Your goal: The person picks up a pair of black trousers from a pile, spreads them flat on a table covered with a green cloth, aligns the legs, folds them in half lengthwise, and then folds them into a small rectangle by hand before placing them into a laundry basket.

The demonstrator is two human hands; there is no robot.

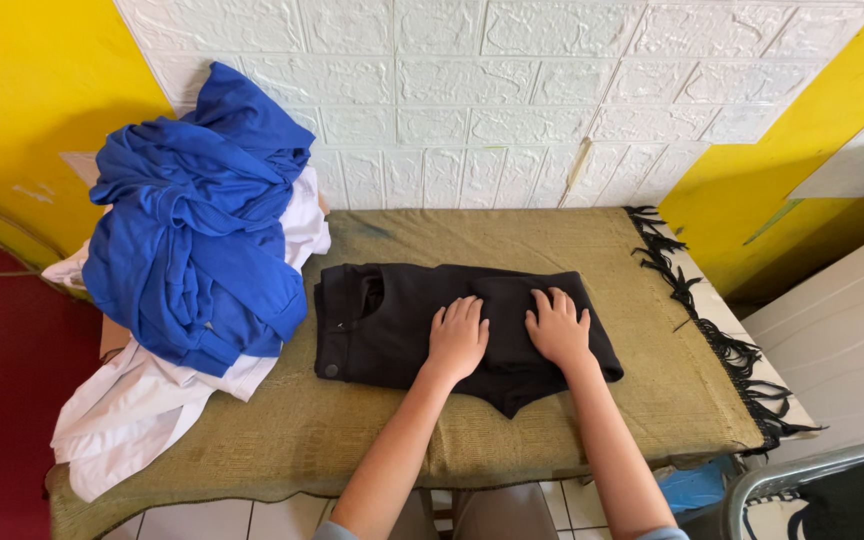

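Both your hands lie flat on the folded black shorts in the middle of the tabletop.

Your left hand (457,338) and your right hand (556,326) press side by side on the black shorts (392,325); the fingers are spread and open, so neither grip closes on the cloth. It seems you hold the fold down and smooth it, so the palms rest on the top layer. The shorts lie on an olive woven cloth (512,240) that covers the tabletop (722,310), waistband and button to the left of your hands. Just left of the shorts a blue garment (197,230) is heaped on white clothes (132,410), touching the waistband edge. Right of the shorts, the black fringe (712,320) of the cloth hangs, well apart. Nothing blocks your hands.
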